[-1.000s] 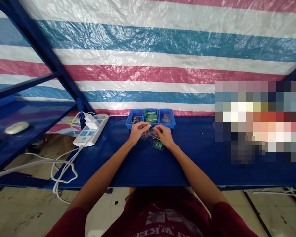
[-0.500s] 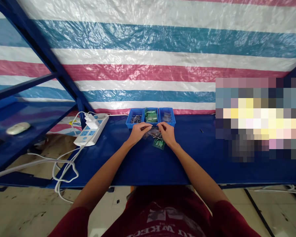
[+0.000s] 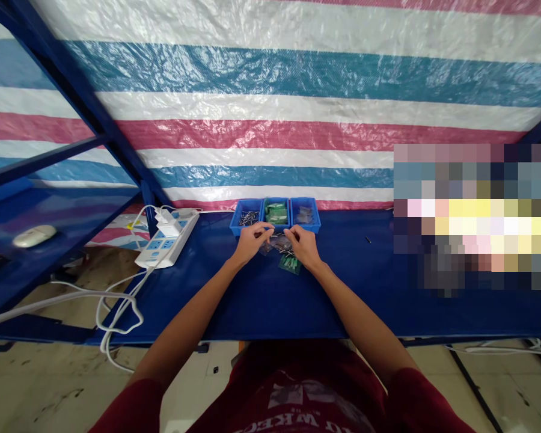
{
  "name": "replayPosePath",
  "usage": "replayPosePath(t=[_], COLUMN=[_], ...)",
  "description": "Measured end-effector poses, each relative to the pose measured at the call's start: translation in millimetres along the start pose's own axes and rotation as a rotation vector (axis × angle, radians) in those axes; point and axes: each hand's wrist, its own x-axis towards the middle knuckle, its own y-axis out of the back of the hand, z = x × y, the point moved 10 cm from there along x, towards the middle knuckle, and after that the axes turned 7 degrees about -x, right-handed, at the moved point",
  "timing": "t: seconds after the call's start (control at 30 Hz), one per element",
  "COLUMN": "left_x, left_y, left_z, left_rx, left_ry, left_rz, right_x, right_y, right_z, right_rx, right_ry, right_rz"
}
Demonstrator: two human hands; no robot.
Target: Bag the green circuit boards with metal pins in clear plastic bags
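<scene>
My left hand and my right hand face each other just in front of three joined blue bins, thumbs and fingers closed in pinches. A small thin piece shows between the fingertips, too small to name. Under and between the hands lie clear plastic bags and several loose screw-like pieces. A bag with green contents rests by my right wrist. The left bin has dark and silver screw-like pieces, the middle bin green packets, the right bin clear packets.
A white power strip with a plugged-in adapter and looping white cables is on the left. One small dark piece lies on the blue table at right. A mouse sits on the left table.
My fingertips have shifted slightly; the right hand moved a little left. The thin piece between them shows at a different angle. The bins and bags stay in place.
</scene>
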Motion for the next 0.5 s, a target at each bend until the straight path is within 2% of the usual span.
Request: replayPosePath(t=[0.2,0.4,0.5], left_x=[0,-1,-2], left_y=[1.4,2.5,1.4], left_z=[-2,-5,-4], left_rx=[0.001,-0.036,-0.061], left_ry=[-0.006,0.037,0.051], left_rz=[0.002,0.031,0.039], right_x=[-1,-3,-4], right_y=[4,-9,-13], right_z=[-6,-15,-17], right_rx=[0.051,0.098,0.078], right_ry=[0.015,0.089,0.126], right_rz=[0.012,-0.105,-0.119])
